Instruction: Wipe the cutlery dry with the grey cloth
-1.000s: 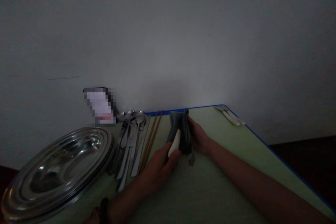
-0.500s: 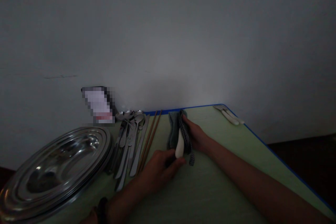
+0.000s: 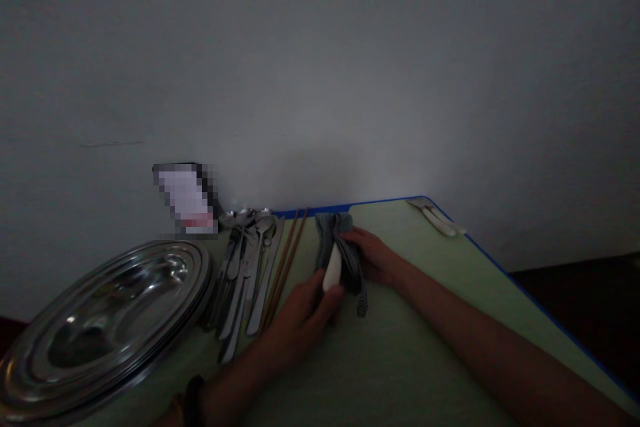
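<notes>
My left hand [image 3: 303,315] pinches the lower end of a white-handled utensil [image 3: 333,271] between thumb and fingers. Its upper part is hidden inside a folded grey-green cloth [image 3: 326,235] with a dark checked edge, so I cannot tell its kind. My right hand [image 3: 376,257] grips the cloth around the utensil from the right, its fingers partly covered by the fabric. A checked corner of the cloth hangs down below the right hand. Both hands are over the middle of the pale green table [image 3: 400,340].
Stacked oval steel plates [image 3: 195,267] fill the left side. Beside them lie steel knives, forks and spoons [image 3: 257,283] and a pair of wooden chopsticks [image 3: 286,267]. White-handled forks [image 3: 440,220] rest at the far right corner. A blurred phone [image 3: 186,199] leans against the wall.
The utensil's handle and my left hand have shifted slightly left and up. The cloth has changed its folds, and my right fingers have moved a little lower and further around it.
</notes>
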Motion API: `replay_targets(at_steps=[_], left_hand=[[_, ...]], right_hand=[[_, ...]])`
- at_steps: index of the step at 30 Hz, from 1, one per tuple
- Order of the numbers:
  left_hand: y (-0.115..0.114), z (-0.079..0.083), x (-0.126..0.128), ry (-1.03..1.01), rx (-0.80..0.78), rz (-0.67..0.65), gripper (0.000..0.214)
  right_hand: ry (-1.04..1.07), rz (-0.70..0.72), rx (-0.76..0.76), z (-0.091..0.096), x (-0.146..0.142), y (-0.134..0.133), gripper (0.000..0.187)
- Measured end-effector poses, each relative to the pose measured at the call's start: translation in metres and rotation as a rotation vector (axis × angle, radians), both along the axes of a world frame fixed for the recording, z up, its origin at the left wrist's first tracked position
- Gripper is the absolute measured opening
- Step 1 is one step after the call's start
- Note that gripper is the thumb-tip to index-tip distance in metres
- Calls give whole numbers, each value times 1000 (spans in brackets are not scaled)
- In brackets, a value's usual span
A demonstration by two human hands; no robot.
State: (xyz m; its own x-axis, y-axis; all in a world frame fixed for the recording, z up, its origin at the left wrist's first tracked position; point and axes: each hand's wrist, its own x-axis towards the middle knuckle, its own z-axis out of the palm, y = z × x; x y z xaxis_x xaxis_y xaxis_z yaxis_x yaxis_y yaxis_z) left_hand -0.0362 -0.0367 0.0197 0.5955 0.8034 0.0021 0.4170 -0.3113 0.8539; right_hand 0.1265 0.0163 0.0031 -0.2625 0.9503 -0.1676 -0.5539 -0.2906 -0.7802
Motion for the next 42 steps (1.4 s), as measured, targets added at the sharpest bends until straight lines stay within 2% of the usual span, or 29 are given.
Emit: replay_targets(at_steps=[4, 9, 15, 22, 30, 33, 37, 42], left_hand=[[2, -2, 1, 68, -4, -52, 28], [5, -3, 0, 29, -24, -1, 26], [4, -1, 0, -39, -71, 67, 34], [4, 0, 2, -7, -88, 65, 26], [6, -4, 0, -73, -178, 31, 32], [7, -4, 0, -43, -160, 48, 32], [7, -1, 1, 63, -49, 18, 30], [5, 2, 3, 164, 41, -28, 28]], right_hand=[[-3, 2, -40, 2, -4, -1, 17], [115, 44, -177, 5, -2, 0, 37], [153, -64, -198, 2, 6, 3, 36], [170, 81, -185, 4, 0, 2, 31], [176, 63, -174, 5, -1, 2, 27], [66, -33, -136, 1, -3, 2, 23], [-142, -221, 11, -2, -7, 1, 16], [-173, -392, 13, -1, -8, 0, 18]])
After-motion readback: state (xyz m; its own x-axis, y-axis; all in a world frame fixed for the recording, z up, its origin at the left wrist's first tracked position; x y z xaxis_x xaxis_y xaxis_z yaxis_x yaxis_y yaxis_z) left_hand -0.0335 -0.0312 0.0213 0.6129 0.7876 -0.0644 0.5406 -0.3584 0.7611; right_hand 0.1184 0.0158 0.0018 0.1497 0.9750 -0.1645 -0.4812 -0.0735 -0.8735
